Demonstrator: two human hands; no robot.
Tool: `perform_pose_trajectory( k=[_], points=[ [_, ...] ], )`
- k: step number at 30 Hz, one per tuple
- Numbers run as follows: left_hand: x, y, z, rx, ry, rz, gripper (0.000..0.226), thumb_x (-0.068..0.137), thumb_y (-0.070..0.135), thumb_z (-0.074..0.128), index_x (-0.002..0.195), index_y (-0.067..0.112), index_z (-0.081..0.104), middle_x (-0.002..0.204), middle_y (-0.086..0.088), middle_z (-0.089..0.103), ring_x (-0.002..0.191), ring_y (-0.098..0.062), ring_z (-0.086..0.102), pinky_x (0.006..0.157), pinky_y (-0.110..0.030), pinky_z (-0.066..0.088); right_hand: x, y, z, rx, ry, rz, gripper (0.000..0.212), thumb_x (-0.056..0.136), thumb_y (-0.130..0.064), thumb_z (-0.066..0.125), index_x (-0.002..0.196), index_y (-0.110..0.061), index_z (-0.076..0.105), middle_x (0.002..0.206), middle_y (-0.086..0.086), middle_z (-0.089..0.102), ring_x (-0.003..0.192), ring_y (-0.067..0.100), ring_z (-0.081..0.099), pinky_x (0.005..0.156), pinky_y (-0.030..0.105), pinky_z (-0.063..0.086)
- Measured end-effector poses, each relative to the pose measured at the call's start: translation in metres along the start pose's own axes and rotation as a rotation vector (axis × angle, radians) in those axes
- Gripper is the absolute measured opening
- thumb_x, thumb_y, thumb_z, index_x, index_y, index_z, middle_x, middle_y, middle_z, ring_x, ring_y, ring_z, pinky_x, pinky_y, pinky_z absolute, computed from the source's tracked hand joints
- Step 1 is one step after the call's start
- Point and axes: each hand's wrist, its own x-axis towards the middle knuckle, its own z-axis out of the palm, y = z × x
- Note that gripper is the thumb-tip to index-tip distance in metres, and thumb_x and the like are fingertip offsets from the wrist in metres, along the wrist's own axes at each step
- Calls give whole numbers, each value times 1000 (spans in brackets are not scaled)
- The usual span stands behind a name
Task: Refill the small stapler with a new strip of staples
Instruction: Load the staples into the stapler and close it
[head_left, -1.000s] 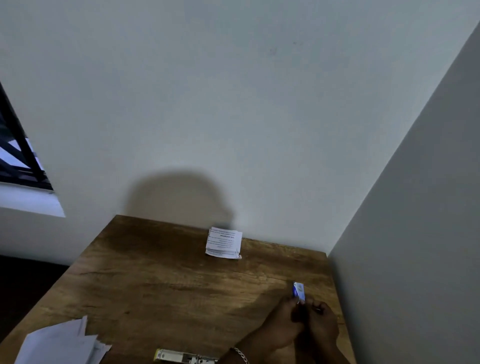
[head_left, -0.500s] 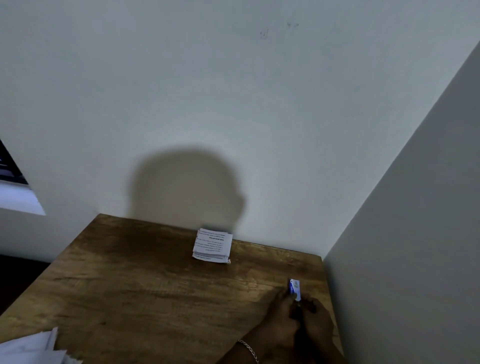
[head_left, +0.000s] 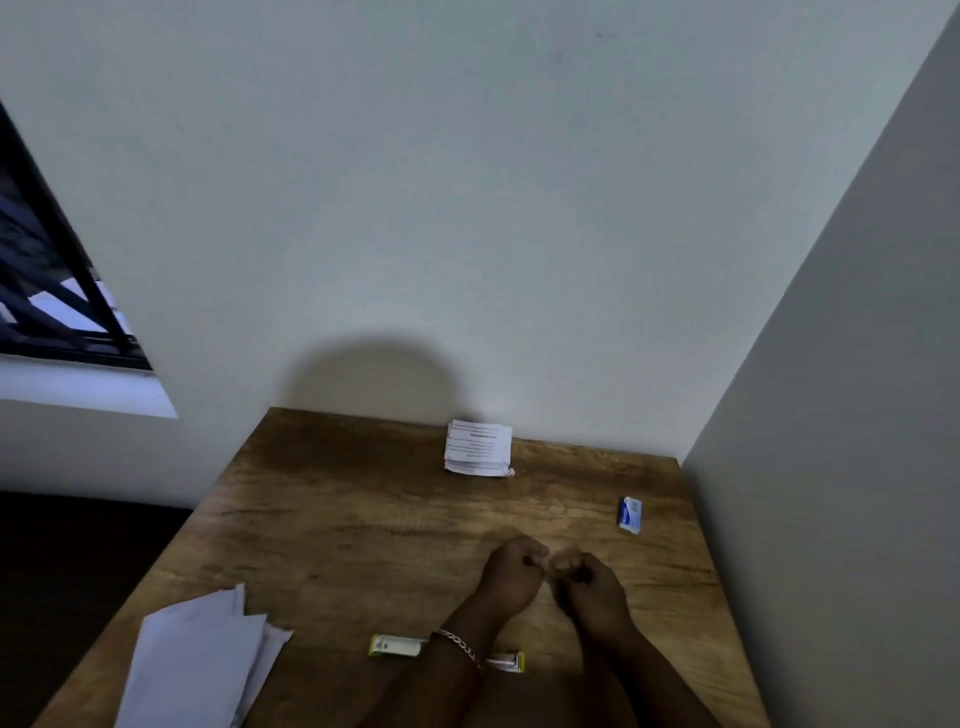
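- Both hands are curled nearly into fists over the worktop (head_left: 363, 519), fingertips bunched and meeting between them. The left hand (head_left: 511, 574) and right hand (head_left: 589, 592) look pinched on something tiny, most likely a strip of staples, but nothing shows in either grip, so I cannot tell what, if anything, is held.
- My guess is the fingertips come together like that to separate or straighten a strip before loading; the pinch is too dark and small to confirm.
- A chain bracelet (head_left: 460, 647) sits on the left wrist.
- The small stapler (head_left: 397, 646) lies flat on the worktop directly under the left forearm, towards the person from the hands. It seems to be opened out long, which would suit loading, but the forearm covers its middle, so only a pale yellow end on each side is visible.
- The staple box (head_left: 630, 514), blue and white, rests beyond the hands and to their right, apart from them, probably set aside once a strip was out.
- A folded printed leaflet (head_left: 478, 448) lies well beyond the hands by the wall (head_left: 467, 208); its print is unreadable.
- Loose white papers (head_left: 202, 660) lie well to the left of the hands, cut off by the bottom edge.
- The room is dim, and the person's head throws a shadow on the wall.
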Motion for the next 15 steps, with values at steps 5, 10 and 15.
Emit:
perform_pose_trajectory(
  k=[5,10,15],
  points=[
    [-26,-33,-45,54,46,-11,21,79,-8,53,94,-5,67,110,-20,69,107,-29,63,92,-30,48,-24,-4,18,-31,-337,-17,12,84,1,60,85,-3,71,71,7,64,64,15,55,58,23,43],
    [-56,-47,-70,135,-226,40,26,75,5,71,101,3,69,98,-7,61,93,-16,60,86,-30,52,-41,-3,16,-213,-508,-159,31,65,-3,83,92,-2,70,88,-1,70,77,5,66,66,12,52],
    [-69,-50,-70,516,-299,224,44,62,12,84,104,10,70,100,1,40,108,-21,51,93,-28,45,-48,0,24,-490,-453,-311,41,57,8,77,64,-28,58,78,-4,63,70,8,61,67,29,54]
  ],
)
